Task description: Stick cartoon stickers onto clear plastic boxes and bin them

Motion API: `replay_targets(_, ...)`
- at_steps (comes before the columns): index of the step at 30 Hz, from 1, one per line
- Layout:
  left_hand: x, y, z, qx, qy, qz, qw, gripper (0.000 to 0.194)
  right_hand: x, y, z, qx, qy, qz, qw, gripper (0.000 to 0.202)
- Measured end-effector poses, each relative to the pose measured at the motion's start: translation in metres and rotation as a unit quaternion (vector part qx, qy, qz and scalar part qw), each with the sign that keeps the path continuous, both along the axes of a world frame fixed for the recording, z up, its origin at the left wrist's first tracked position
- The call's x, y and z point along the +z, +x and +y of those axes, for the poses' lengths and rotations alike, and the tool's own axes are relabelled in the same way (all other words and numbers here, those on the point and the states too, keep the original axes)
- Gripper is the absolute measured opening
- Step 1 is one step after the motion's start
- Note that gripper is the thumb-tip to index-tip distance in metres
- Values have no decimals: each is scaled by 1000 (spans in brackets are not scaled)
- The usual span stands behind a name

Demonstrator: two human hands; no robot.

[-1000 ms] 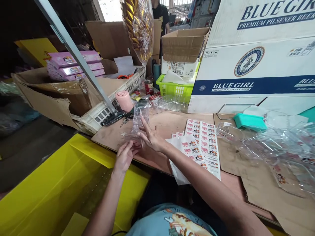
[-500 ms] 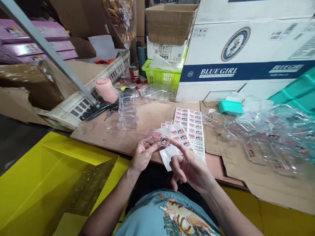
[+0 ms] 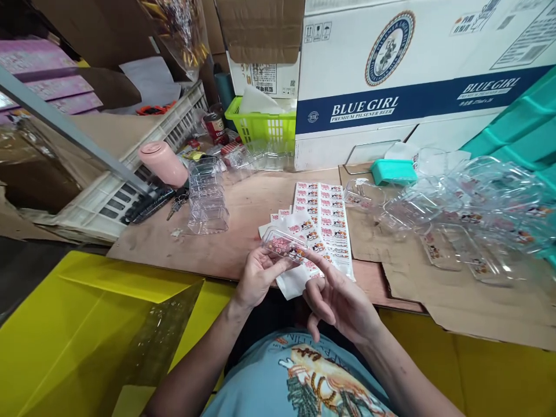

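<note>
1. Nearest, at the bottom of the frame, both forearms slanted inward past a light blue shirt [image 3: 256, 382], and the wrists met the work near the centre, palms turned toward each other.
2. The left hand [image 3: 253, 279] was closed to a pinch, its thumb and fingers gripping the left end and near edge of a clear plastic tray [image 3: 271, 238], just below the centre of the frame.
3. The right hand [image 3: 341, 298] was half unfolded and grasped nothing: its index finger stretched out to touch the right end of the cat label [image 3: 284, 249] on that tray, the other fingers loosely curled.
4. At lower left, a yellow box [image 3: 52, 336] gaped beside the desk [image 3: 249, 200].
5. Just beyond the hands lay fanned sticker sheets [image 3: 332, 217], partly covered in view by the tray and the right hand.
6. Right of them, on flattened cardboard [image 3: 373, 249], sprawled a heap of clear trays [image 3: 473, 200], near a turquoise container [image 3: 394, 171].
7. Left of centre stood a nested row of trays [image 3: 208, 197], with keys [image 3: 176, 205] and a pink cup [image 3: 163, 164] beside it.
8. Farther back, a green basket [image 3: 269, 126] stood beside a large white carton [image 3: 343, 72]; a metal bar [image 3: 73, 132] crossed the upper left.
</note>
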State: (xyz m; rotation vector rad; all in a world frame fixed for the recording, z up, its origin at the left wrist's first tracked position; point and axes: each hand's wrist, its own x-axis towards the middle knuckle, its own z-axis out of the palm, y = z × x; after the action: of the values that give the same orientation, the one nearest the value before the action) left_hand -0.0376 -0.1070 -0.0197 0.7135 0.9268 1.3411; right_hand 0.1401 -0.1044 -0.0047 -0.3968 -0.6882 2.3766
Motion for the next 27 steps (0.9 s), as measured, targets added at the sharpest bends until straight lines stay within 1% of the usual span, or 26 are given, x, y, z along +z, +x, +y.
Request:
replay_targets(6, -4, -1, 1, -3, -3, -6, 1000, 25, -3, -2, 2, -2, -7, -10, 1000, 50)
replay_targets(19, -5, -5, 1, 5, -6, 1, 1000, 23, -5, -7, 6, -4, 0, -39, 999, 56)
replay_targets(21, -4, -6, 0, 8, -12, -3, 1000, 24, -5, -7, 5, -4, 2, -49, 999, 56)
replay_targets(24, 0, -7, 0, 2, -15, -33, 999, 24, -4, -7, 5, -8, 6, -65, 998, 55)
replay_targets(27, 3, -6, 1, 26, -20, -52, 998, 27, -4, -10, 4, -14, 18, -83, 996, 57)
